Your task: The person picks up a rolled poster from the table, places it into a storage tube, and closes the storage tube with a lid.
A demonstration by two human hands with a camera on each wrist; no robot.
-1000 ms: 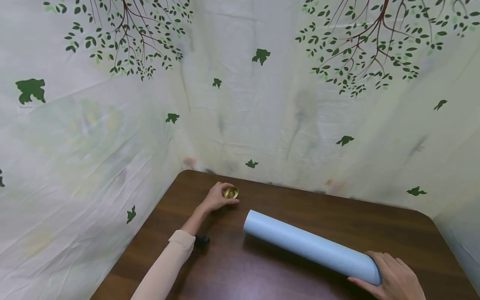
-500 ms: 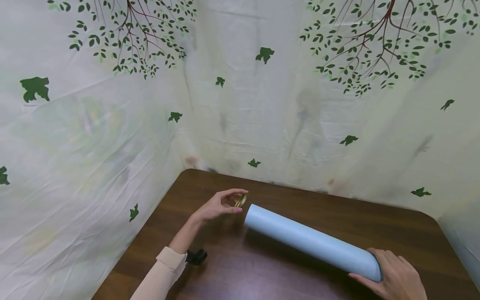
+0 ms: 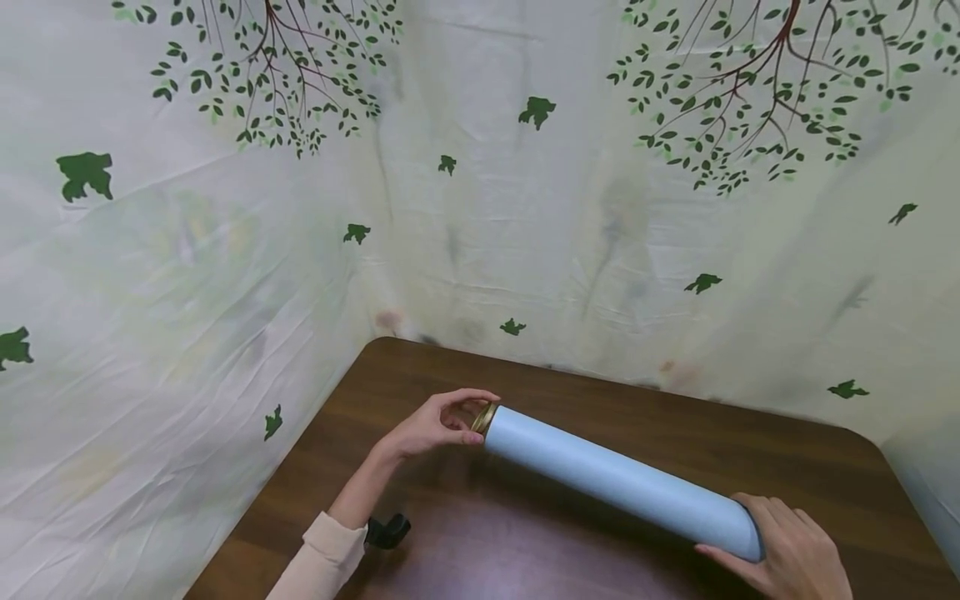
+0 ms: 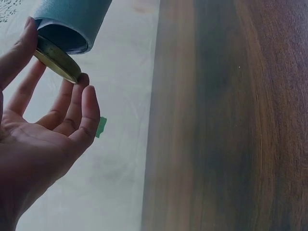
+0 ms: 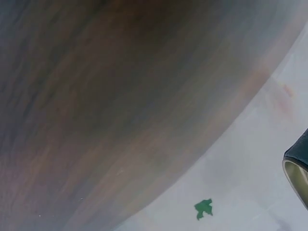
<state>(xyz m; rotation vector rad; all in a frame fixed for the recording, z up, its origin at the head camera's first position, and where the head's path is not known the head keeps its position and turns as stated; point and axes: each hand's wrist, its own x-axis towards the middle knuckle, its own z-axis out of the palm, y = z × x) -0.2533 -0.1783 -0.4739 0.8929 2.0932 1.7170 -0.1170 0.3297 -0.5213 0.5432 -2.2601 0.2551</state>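
Pale-blue tube [image 3: 622, 482] looks light and stiff, best held toward lower right, where the right hand [image 3: 795, 546] grips it. Left hand [image 3: 427, 427] pinches the gold-coloured lid [image 3: 484, 418] by its rim, mid-frame.

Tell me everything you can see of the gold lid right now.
The gold lid is round and shallow, with a dull metallic look. In the left wrist view, a darker part shows behind its brassy rim, on the side toward the light blue tube. It is held tilted at the tube's open mouth, not seated: part of the opening shows past it. The left hand holds it by the edge with thumb and fingers. Whether it touches the tube is hard to tell.
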